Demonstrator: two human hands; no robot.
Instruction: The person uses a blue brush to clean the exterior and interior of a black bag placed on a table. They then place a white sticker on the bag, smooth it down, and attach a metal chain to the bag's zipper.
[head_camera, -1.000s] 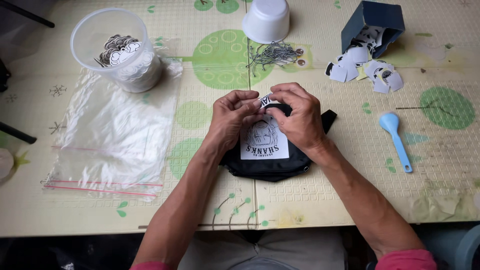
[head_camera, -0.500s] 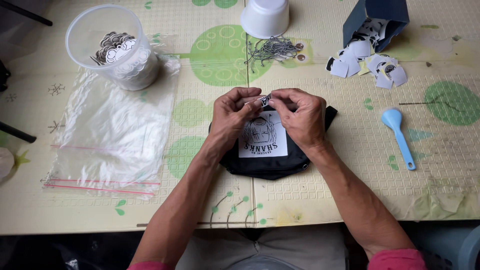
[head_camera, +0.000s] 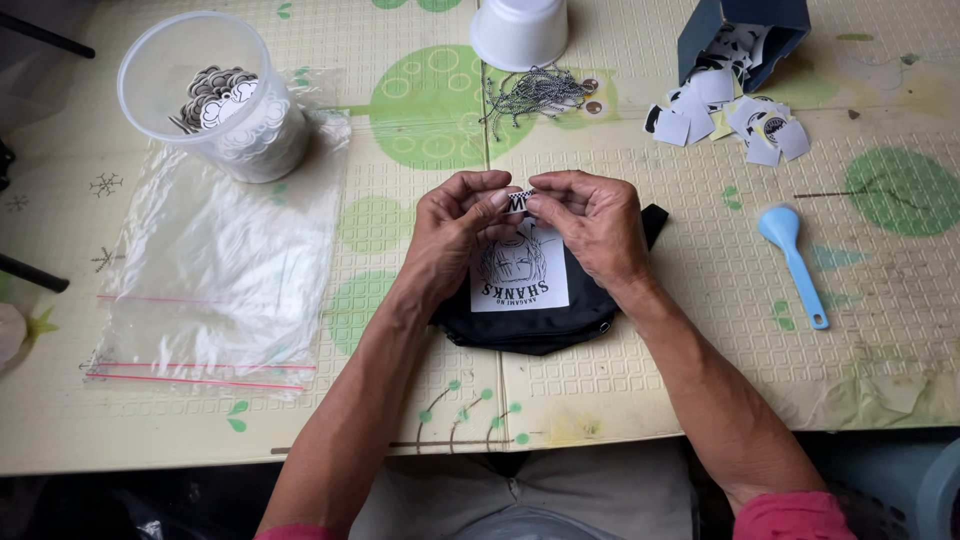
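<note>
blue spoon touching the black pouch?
No: the blue spoon lies on the mat apart from the black pouch, off beyond the right hand, with bare mat between them.

Both hands (head_camera: 525, 225) pinch small black-white piece (head_camera: 518, 201) above black pouch (head_camera: 545, 325) on table (head_camera: 700, 350)

The pouch (head_camera: 545, 325) lies near the front edge of the table (head_camera: 700, 400), under both hands; the left hand (head_camera: 455, 235) and right hand (head_camera: 590, 225) meet above it, pinching a small tag (head_camera: 518, 201) between them. Left of the pouch lie plastic bags (head_camera: 220, 280), and behind them stands a tub (head_camera: 215, 95) with cut-outs inside. Behind the hands lies a bundle of cords (head_camera: 535, 93), with an upturned cup (head_camera: 519, 30) behind that. To the right lies a spoon (head_camera: 793, 262); behind it, a tipped box (head_camera: 745, 35) spills paper pieces (head_camera: 725, 115).
</note>
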